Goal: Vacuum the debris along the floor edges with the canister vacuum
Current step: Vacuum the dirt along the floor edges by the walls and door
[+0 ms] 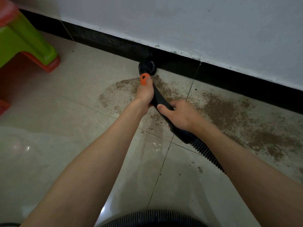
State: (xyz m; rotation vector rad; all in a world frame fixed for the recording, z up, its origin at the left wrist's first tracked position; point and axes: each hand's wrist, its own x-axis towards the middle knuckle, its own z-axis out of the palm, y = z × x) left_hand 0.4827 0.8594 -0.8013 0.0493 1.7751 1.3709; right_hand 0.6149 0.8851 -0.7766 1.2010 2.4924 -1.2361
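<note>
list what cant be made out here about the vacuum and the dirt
Head view only:
- Canister: out of frame; the hose runs behind the right arm, and hose shows at the bottom edge.
- Nozzle mouth: faces down at the dark baseboard.
- Handle middle: covered by left hand and right hand.
- Debris type: too fine.

No words, numbers or brand names can be read anywhere, and only a small dark mark, too blurry to be made out, is seen on the orange button of the vacuum handle.
</note>
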